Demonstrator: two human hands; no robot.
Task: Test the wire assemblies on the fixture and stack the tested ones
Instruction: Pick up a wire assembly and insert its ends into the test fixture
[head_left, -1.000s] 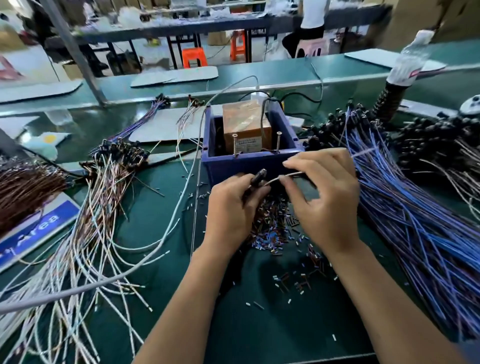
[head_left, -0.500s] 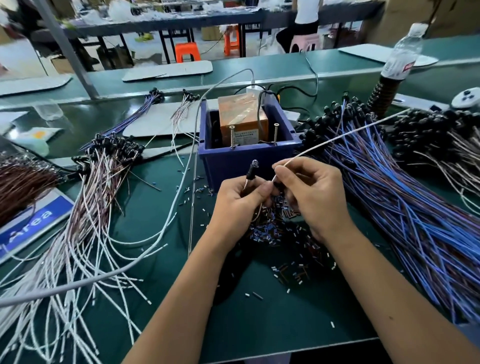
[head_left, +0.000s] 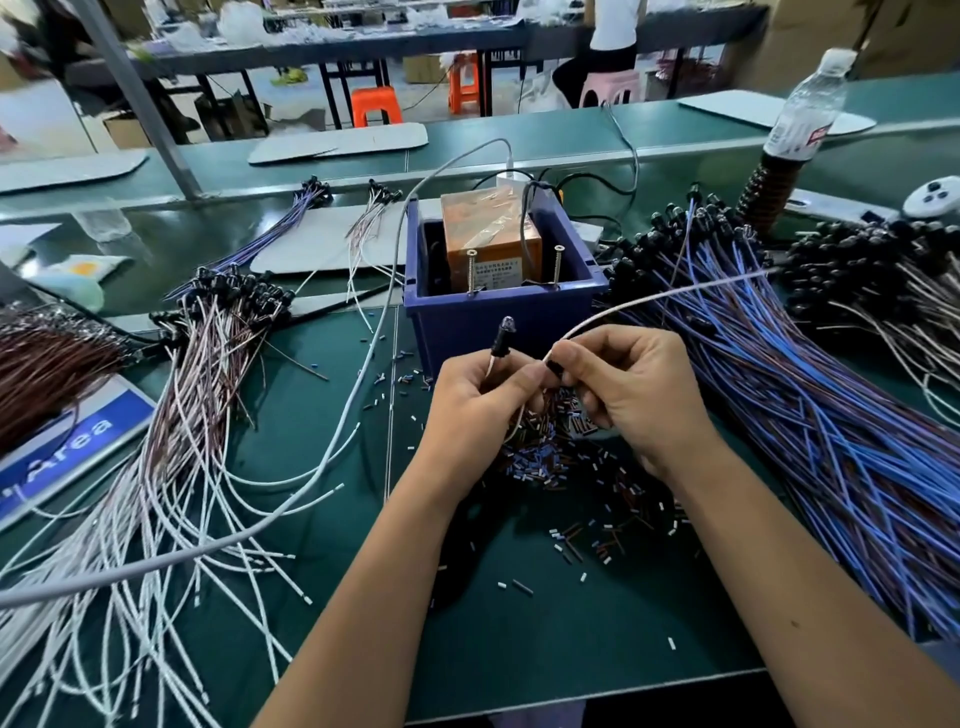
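Forearms reach in from the near edge over the green mat, strewn with small cut bits. The left hand has its fingers curled, pinching a white wire just below its black bulb end, which stands upright. The right hand pinches the same wire between thumb and forefinger; it trails off right over the blue wires. Beyond the hands stands the blue box with two upright screws. White wires lie left.
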